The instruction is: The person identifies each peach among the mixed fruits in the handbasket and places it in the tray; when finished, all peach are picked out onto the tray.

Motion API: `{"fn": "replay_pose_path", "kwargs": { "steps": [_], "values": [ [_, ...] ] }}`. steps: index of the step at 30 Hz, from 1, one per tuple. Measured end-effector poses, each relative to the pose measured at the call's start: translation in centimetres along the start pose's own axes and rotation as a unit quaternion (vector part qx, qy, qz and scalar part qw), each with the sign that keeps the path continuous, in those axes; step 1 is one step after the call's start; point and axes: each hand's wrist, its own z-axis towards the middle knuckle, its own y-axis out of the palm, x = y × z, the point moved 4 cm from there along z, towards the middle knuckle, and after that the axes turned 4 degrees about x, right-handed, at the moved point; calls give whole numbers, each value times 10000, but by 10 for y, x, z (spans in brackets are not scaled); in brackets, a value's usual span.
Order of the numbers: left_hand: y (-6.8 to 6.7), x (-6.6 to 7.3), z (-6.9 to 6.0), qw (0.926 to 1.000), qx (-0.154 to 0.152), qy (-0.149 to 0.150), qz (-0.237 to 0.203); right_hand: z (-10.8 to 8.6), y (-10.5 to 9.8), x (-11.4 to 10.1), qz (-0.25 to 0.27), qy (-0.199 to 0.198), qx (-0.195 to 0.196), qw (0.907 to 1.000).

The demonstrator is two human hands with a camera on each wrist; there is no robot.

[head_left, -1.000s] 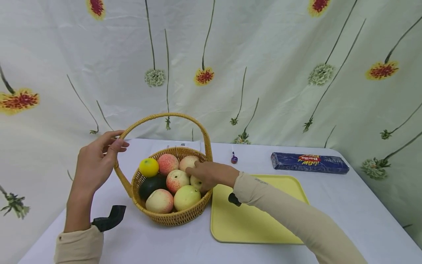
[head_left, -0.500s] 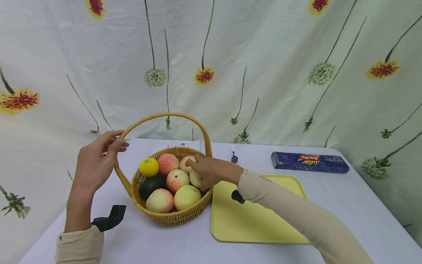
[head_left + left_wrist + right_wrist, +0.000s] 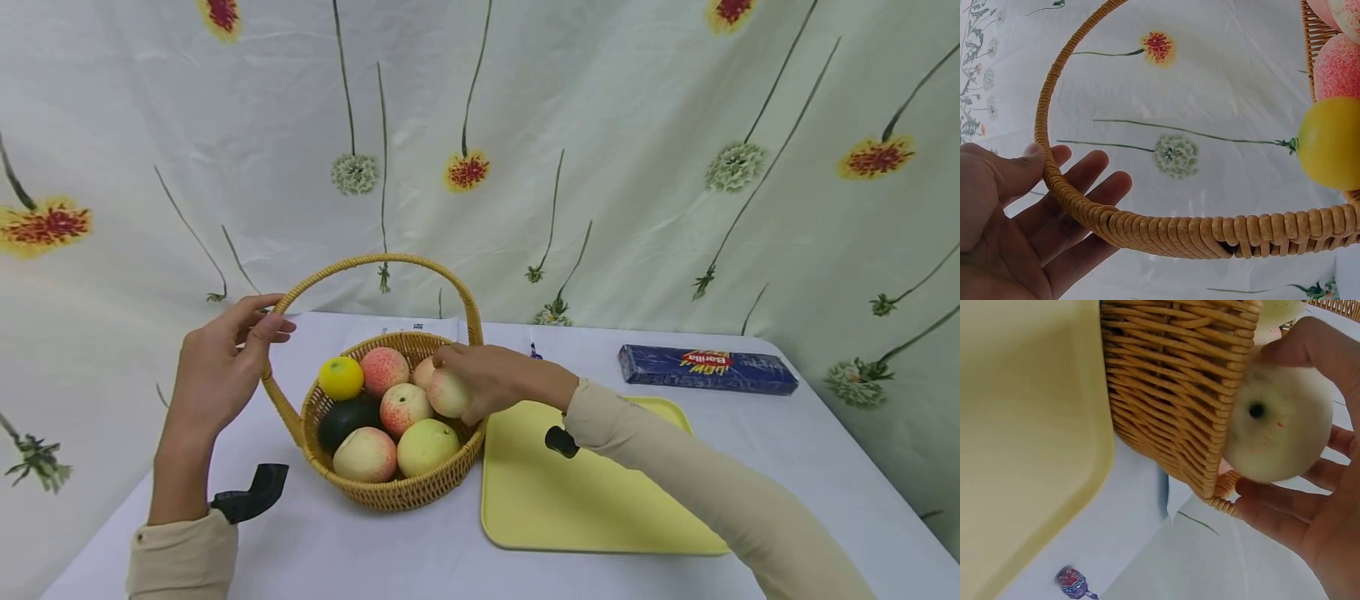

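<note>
Through the head camera I have the right grip [image 3: 491, 382] closed around a pale peach [image 3: 448, 393], which sits between thumb and fingers at the near right side of the basket [image 3: 401, 498]. The left grip [image 3: 222, 367] grasps the handle [image 3: 471, 318] on its left side. Between my two grips, other fruit fills the basket: a yellow fruit [image 3: 341, 378] nearest the left one, then a pink peach [image 3: 385, 371], a dark green fruit [image 3: 349, 422], a speckled peach [image 3: 406, 408] and, nearer me, a light green fruit [image 3: 427, 447]. Below and to the right of the right grip, a yellow tray [image 3: 577, 500] lies on the counter [image 3: 292, 558], partly under the sleeve [image 3: 675, 467]. A lollipop [image 3: 535, 352] is just beyond that grip, mostly hidden; the blue box [image 3: 705, 369] is well to its right.

On the left wrist camera I see my thumb on one side of the handle and the fingers behind it. The yellow fruit and the pink peach lie well apart from that grip.

On the right wrist camera the thumb is at one side of the pale peach and the fingers at the other; the basket's rim covers its edge opposite the palm. The tray lies across the basket wall from this grip.
</note>
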Motion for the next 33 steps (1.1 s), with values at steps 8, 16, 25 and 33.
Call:
{"fn": "replay_pose_path", "kwargs": {
  "steps": [8, 16, 25, 33],
  "values": [
    [0, 0, 0, 10000, -18, -6, 3, -8, -1, 10, 539, -88, 257, 9982],
    [0, -1, 1, 10000, -19, 11, -16, -13, -5, 16, 1321, -445, 698, 9878],
    [0, -2, 2, 10000, -26, 32, -56, -27, -5, 19, 1940, -522, 926, 9752],
    [0, -2, 1, 10000, -18, 3, -14, -37, -1, 28, 2574, -235, 1047, 9603]
  ]
}}
